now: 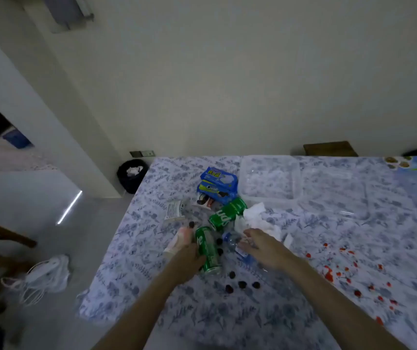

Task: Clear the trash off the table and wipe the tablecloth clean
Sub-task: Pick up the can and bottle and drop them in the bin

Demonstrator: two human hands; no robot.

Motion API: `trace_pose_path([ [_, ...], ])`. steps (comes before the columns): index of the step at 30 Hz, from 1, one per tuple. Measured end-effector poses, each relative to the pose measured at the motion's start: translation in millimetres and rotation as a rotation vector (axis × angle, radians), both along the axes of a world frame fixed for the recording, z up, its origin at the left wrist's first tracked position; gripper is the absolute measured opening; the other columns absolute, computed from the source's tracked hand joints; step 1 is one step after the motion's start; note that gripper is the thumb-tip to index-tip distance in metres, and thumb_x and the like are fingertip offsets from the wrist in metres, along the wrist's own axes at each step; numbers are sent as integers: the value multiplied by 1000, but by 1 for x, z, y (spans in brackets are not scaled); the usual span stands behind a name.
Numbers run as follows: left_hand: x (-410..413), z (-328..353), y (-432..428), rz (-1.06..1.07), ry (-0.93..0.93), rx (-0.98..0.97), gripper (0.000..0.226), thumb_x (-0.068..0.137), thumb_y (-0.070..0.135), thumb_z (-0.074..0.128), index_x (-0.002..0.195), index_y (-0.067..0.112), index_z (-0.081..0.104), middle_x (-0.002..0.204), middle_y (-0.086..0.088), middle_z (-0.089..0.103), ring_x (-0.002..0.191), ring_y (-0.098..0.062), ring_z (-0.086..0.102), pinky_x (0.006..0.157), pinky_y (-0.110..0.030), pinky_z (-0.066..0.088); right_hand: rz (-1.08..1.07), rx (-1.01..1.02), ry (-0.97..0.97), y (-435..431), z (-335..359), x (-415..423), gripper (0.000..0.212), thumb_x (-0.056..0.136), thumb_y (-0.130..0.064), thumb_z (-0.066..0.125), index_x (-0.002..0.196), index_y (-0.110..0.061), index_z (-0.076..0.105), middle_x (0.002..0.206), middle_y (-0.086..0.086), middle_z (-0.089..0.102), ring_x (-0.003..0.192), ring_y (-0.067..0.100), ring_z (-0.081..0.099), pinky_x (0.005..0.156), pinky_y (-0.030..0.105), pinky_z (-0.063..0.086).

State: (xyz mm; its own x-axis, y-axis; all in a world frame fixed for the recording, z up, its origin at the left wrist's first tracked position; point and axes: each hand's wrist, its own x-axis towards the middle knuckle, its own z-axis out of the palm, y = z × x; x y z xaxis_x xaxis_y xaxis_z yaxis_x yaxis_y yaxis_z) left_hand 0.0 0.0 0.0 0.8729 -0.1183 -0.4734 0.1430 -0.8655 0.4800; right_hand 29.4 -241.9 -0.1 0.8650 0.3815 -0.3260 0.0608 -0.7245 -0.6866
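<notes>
The room is dim, with a pale wall behind the table and a flowered tablecloth (227, 324) spread over it. The trash sits in a heap in the middle of the cloth. I am at the clearing step, and the wiping cannot start until the heap is gone. My left hand (186, 261) is wrapped round the near can (208, 251), which lies on its side, and a pale wrapper (178, 239) sits at my fingertips. My right hand (265, 248) is curled down over the bottle (231, 239); I cannot tell whether it has hold of it. Just past them lie the far can (227, 213), a crumpled tissue (255, 215) and two blue packs (218, 183). Dark crumbs (241, 284) lie near my wrists, and red spots (328, 274) dot the cloth to my right. The bin (131, 178) stands on the floor off the far left corner. Next, I judge, I need a firm grip on both pieces and a carry across to the bin, keeping the can level in case it drips.
</notes>
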Motion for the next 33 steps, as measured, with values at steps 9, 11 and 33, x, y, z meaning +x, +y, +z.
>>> trace_pose_path([
  [9,10,-13,9,90,39,21,29,94,25,51,105,-2,57,108,-18,62,95,-31,58,80,-34,47,-60,-278,-87,25,-46,12,50,94,-40,46,130,-7,41,127,15,47,116,30,48,91,41,46],
  [11,24,-20,8,83,19,18,27,93,24,51,100,-2,57,104,-19,61,91,-31,58,79,-35,49,-54,-360,-52,25,-54,12,54,90,-41,52,132,-8,39,127,14,47,116,29,48,90,40,47],
  [33,96,-68,-24,411,-96,-172,104,76,33,73,150,13,3,152,-24,17,135,-43,29,112,-48,29,-489,-241,64,34,-65,-2,73,82,-37,69,141,-13,32,131,8,51,113,23,54,87,30,43],
])
